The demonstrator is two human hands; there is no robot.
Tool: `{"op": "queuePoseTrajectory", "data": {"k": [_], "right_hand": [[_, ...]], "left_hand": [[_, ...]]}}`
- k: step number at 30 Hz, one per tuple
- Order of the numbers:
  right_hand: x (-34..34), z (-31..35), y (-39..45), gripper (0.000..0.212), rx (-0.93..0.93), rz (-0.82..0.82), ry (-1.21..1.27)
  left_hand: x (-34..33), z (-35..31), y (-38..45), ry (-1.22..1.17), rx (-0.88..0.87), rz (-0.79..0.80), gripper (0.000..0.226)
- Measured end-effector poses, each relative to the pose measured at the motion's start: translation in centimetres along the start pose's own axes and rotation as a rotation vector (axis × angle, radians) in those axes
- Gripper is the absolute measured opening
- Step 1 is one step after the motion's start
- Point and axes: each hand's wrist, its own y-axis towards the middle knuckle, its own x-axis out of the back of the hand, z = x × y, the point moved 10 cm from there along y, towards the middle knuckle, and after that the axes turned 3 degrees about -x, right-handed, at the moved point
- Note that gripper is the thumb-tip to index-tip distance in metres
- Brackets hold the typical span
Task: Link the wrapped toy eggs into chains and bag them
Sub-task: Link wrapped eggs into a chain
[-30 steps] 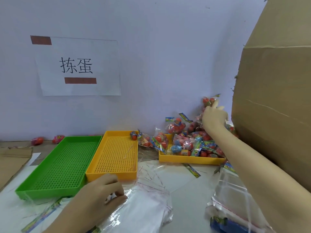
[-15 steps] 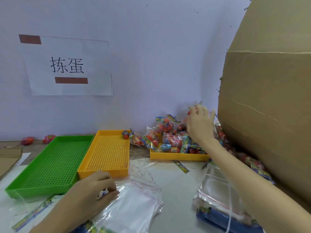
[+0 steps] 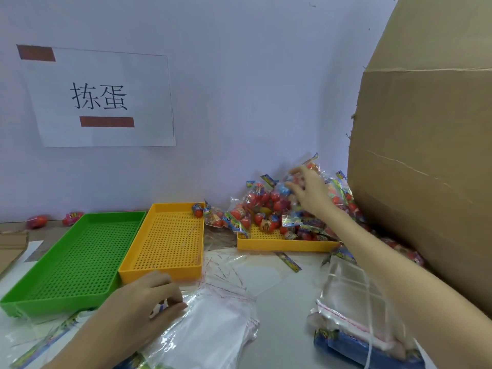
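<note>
Wrapped toy eggs [image 3: 269,209] piled under right hand [image 3: 311,193], fingers spread

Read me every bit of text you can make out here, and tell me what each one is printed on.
"拣蛋": large black characters on the white paper sign taped to the wall.
Egg wrappers in the pile on the yellow tray: colourful print, too small and blurred to read.
Loose wrapper strip on the table: print unreadable.
Blue packet under the clear bags at lower right: print too blurred to read.
</note>
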Motion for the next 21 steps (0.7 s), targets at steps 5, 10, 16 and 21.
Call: {"op": "queuePoseTrajectory", "data": {"k": [5,10,16,21], "right_hand": [[4.8,-1.8,2.1,0.037,0.086,-0.252,-0.576],[3.2,-2.0,2.6,0.022,0.117,-0.214,-1.109],[2.6,-5.1,2.4,0.029,-0.193,-0.071,-1.081],[2.9,-3.9,3.1,0.033,-0.296,0.059,-0.816]], "left_hand": [[0.1,-0.2,0.2,0.023,-0.023,-0.021,0.023],[0.5,-0.7,0.5,0.035,-0.06,-0.061,0.021],[0.5,-0.5,0.4,0.031,-0.067,-0.041,0.019],[-0.2,-0.1,0.2,0.034,-0.033,-0.008,0.028]]}}
